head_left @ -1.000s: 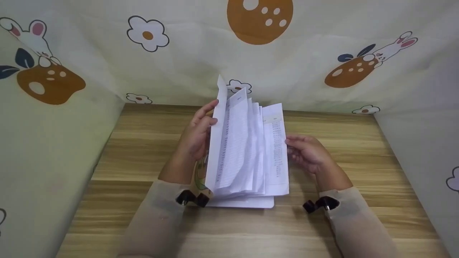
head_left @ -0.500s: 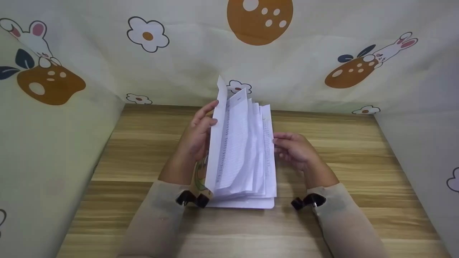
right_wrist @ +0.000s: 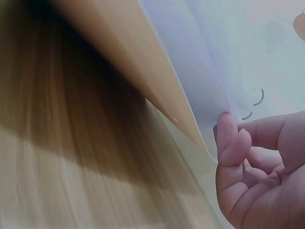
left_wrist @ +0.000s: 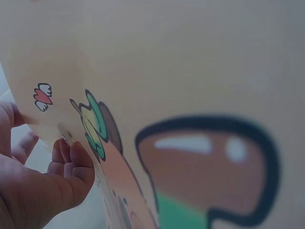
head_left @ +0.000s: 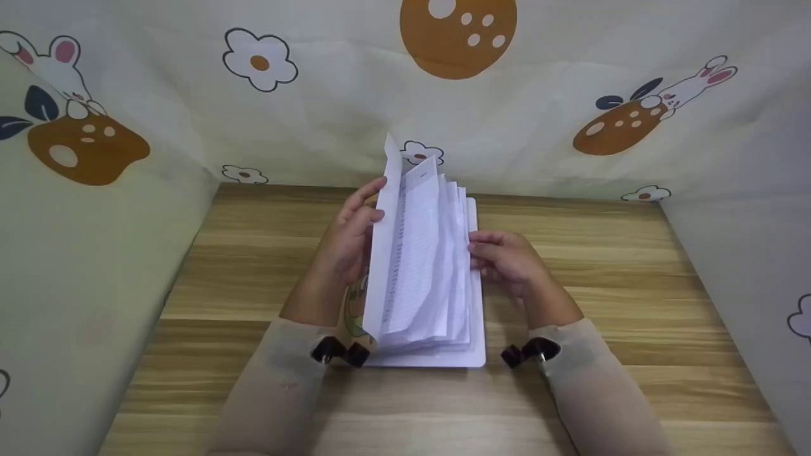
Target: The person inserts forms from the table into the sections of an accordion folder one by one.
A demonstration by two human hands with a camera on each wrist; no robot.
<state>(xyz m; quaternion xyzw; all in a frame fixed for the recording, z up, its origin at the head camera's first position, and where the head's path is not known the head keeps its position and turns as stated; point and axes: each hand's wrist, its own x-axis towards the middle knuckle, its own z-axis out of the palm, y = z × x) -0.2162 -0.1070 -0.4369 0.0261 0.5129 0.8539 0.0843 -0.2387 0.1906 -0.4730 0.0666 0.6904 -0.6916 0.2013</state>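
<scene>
An opened booklet [head_left: 421,247] lies in the middle of the table, its white pages with printed rows fanned upward. My left hand [head_left: 342,247] holds the raised front cover [head_left: 384,253] by its left edge. That cover's outside is tan with cartoon drawings [left_wrist: 209,162] in the left wrist view, where my left hand [left_wrist: 52,186] curls at its edge. On the other side, my right hand [head_left: 507,259] pinches the edge of the pages near the white back cover [head_left: 478,316]. In the right wrist view, thumb and fingers of my right hand [right_wrist: 257,171] meet at the page edge.
The booklet rests on a wood-grain table [head_left: 608,304]. Pale cloth walls [head_left: 342,114] with rabbit, fruit and flower prints rise behind and at both sides. A small black camera mount [head_left: 342,351] sits on each sleeved wrist.
My right hand has moved left, bringing the rightmost page in toward the other pages. The back cover's right edge now shows. My left hand and the raised cover have stayed put.
</scene>
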